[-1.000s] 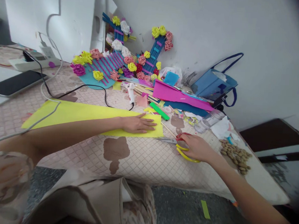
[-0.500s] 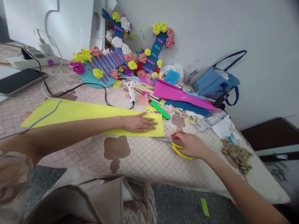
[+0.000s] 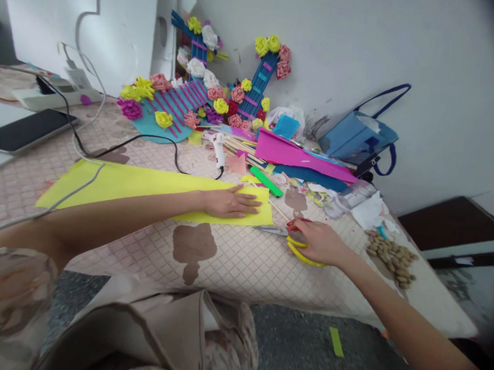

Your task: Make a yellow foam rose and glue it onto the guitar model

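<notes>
A long sheet of yellow paper lies across the table, narrowing towards its right end. My left hand rests flat on that end, fingers stretched to the right and a little apart. Just right of the sheet, my right hand grips a pair of scissors by their yellow and red handles. The blades point left, and their tip is at the sheet's near edge, below my left fingers. Whether the blades touch the paper I cannot tell. A thin wooden stick lies between my hands.
Behind the sheet are a white glue gun, a green cutter-like strip, magenta paper and guitar shapes with paper flowers. Peanuts lie right, near a blue bag. A grey cable crosses the sheet's left end.
My right hand and the scissors have shifted very slightly to the right. My left hand stays flat on the yellow paper. The whole view has moved a little.
</notes>
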`<state>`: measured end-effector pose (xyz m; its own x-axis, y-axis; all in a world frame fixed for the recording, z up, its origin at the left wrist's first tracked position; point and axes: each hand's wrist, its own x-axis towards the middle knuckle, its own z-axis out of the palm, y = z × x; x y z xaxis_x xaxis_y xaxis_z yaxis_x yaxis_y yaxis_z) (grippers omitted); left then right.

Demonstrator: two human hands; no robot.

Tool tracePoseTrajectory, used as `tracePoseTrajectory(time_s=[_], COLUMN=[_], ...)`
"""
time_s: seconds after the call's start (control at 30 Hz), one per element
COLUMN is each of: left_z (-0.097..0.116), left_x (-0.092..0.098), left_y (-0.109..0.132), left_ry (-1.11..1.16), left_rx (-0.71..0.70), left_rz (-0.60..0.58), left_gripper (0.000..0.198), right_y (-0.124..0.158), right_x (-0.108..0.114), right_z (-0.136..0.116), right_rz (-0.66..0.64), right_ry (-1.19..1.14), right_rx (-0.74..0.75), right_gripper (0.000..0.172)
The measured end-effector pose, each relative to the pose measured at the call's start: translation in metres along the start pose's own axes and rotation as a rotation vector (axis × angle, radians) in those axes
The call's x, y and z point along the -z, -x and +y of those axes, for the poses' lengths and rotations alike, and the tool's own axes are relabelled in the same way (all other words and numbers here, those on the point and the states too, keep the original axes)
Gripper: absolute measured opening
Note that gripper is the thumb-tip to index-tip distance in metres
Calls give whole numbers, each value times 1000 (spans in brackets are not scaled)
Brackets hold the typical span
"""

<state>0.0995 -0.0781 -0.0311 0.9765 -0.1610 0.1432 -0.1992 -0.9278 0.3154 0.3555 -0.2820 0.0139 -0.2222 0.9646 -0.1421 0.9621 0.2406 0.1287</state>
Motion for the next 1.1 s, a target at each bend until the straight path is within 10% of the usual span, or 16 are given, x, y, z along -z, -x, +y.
tracePoseTrajectory(time_s=[1.1], left_z=[0], left_x=[-1], left_y=[0], left_ry=[-11], left_rx=[33], left_rz=[-52], left_gripper=[47], right_y=[-10], right_x=[7], right_z=[-10], right_rz=[1], right_ry=[2], right_rx=[25], right_gripper=[42])
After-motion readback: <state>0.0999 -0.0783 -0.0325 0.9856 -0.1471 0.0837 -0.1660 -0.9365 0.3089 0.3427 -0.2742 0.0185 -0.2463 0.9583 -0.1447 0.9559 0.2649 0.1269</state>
